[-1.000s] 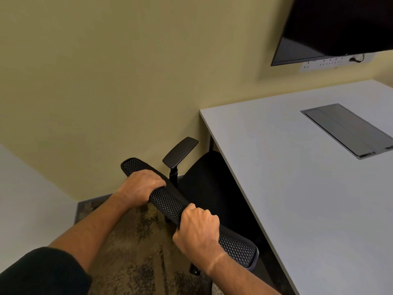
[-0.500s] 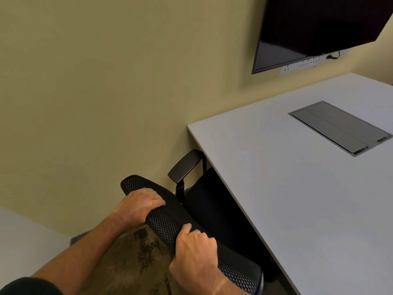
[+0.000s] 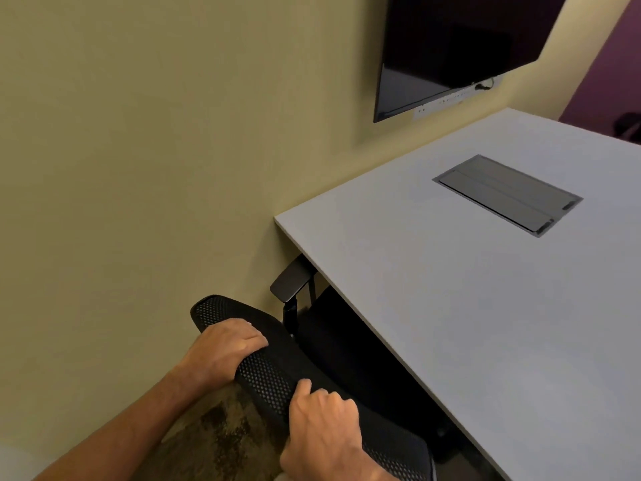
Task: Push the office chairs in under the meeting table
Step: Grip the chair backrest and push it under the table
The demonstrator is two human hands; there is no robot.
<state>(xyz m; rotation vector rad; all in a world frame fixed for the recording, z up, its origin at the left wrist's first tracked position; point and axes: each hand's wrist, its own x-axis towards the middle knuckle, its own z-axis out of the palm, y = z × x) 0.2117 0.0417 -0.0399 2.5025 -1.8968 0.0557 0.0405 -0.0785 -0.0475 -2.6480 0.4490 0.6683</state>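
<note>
A black mesh-backed office chair [image 3: 267,369] stands at the near left corner of the grey meeting table [image 3: 468,307]. Its seat lies mostly under the tabletop, and the front of its left armrest [image 3: 289,281] reaches under the table edge. My left hand [image 3: 225,348] grips the top rim of the backrest near its left end. My right hand [image 3: 322,432] grips the same rim further right, fingers curled over it. The chair's base and wheels are hidden.
A beige wall runs close on the chair's left. A dark screen [image 3: 451,46] hangs on the wall beyond the table. A grey cable hatch [image 3: 506,192] is set into the tabletop. Patterned carpet [image 3: 222,442] shows below my arms. Another dark chair [image 3: 629,126] shows at the far right.
The chair has rolled forward under the table; its seat and armrest sit deeper beneath the tabletop. Both hands stayed on the backrest rim, and my view has lifted and turned right.
</note>
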